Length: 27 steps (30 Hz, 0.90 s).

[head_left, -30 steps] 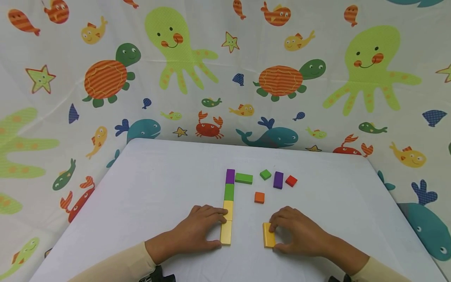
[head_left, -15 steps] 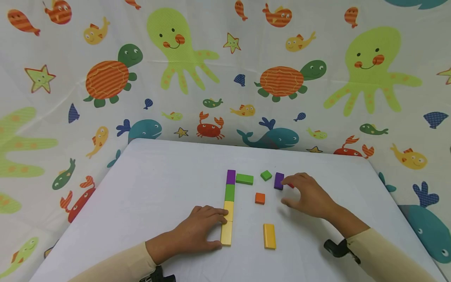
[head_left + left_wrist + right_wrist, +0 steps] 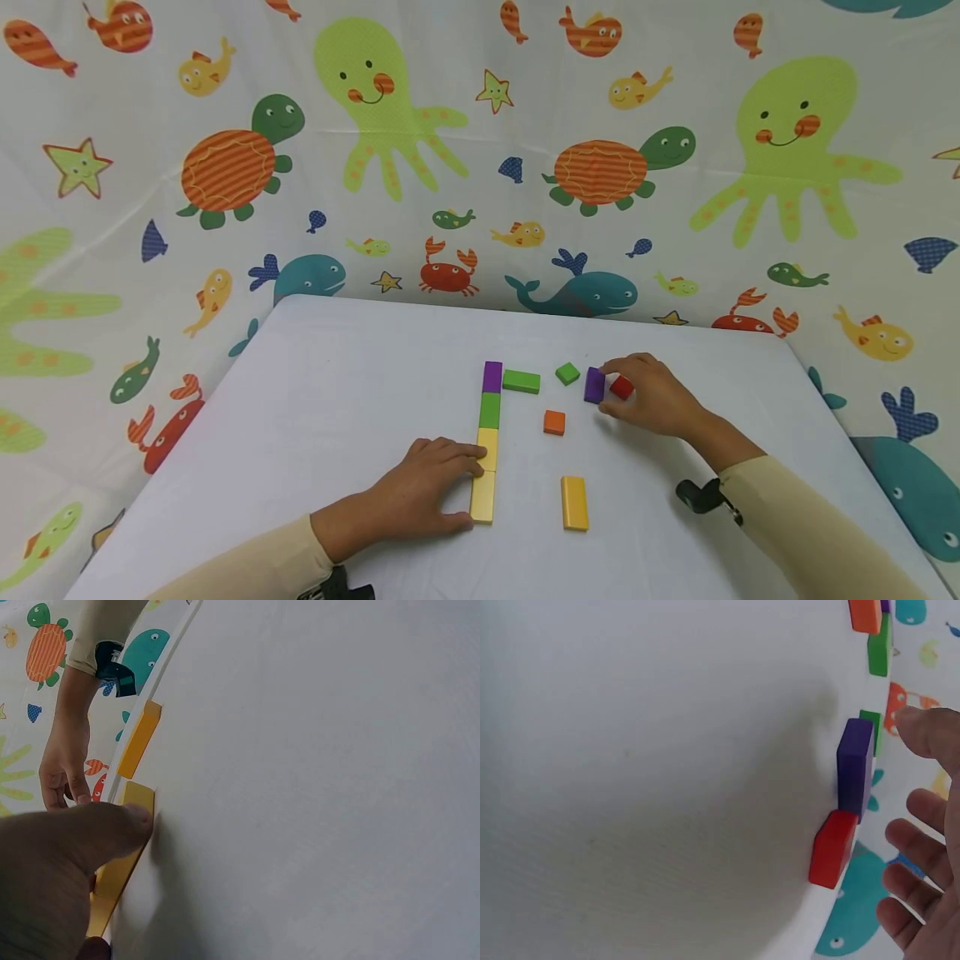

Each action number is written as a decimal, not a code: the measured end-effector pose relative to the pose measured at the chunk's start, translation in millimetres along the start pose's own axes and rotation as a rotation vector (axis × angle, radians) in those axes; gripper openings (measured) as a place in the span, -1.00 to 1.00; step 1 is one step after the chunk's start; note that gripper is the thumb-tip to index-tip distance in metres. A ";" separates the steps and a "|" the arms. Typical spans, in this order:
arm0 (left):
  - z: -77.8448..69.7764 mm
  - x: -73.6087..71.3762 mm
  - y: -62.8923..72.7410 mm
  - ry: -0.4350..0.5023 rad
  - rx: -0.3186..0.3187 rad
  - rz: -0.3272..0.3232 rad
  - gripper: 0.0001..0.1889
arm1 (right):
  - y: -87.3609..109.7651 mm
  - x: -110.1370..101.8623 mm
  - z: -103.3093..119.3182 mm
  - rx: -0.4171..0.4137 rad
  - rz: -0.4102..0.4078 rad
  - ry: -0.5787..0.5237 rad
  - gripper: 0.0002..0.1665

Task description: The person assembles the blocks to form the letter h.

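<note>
A straight column of blocks runs away from the person: two pale yellow blocks, the nearer and the farther, then a green block and a purple block. My left hand rests against the yellow pair, fingertips on the farther one, thumb at the nearer one's lower end. In the left wrist view its thumb lies along a yellow block. My right hand is spread over a separate purple block and a red block; the right wrist view shows thumb and fingers apart, nothing between them.
A green block lies crosswise beside the column's far end. Farther right are a small green block and an orange block. A deeper yellow block lies nearer the person. Beyond the white table hangs a sea-animal cloth.
My right hand has let go of the deeper yellow block and moved away from the person to the loose purple and red blocks. My left hand has stayed at the column.
</note>
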<state>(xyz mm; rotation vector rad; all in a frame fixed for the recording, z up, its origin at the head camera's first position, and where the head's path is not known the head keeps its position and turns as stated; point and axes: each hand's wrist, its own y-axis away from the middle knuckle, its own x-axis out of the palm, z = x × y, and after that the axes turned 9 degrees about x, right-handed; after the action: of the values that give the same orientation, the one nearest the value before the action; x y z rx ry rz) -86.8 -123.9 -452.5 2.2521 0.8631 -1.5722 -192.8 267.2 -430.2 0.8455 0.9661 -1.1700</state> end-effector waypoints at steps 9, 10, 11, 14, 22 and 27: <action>0.7 1.2 -0.1 0.001 -0.012 0.009 -0.46 | -13.3 7.6 -8.2 0.022 0.029 0.012 -0.26; 0.7 1.2 0.0 0.001 -0.012 0.009 -0.46 | -14.1 8.2 -8.0 0.020 0.031 0.010 -0.26; 0.7 1.2 0.1 0.001 -0.012 0.007 -0.46 | -14.8 8.6 -7.6 0.021 0.033 0.010 -0.26; 0.5 0.9 0.6 -0.002 -0.003 -0.003 -0.46 | -16.2 9.7 -6.2 0.023 0.038 0.013 -0.26; 1.3 2.4 0.6 -0.024 0.021 -0.019 -0.47 | -17.4 10.5 -5.2 0.043 0.047 0.049 -0.32; 1.4 2.3 0.7 -0.022 0.014 -0.018 -0.47 | -17.8 9.0 -3.4 0.032 0.040 0.052 -0.35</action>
<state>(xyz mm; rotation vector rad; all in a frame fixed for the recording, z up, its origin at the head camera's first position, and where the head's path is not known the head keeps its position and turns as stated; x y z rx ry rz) -86.9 -124.4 -455.3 2.2381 0.8718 -1.6125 -209.8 263.7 -440.5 0.9209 0.9705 -1.1361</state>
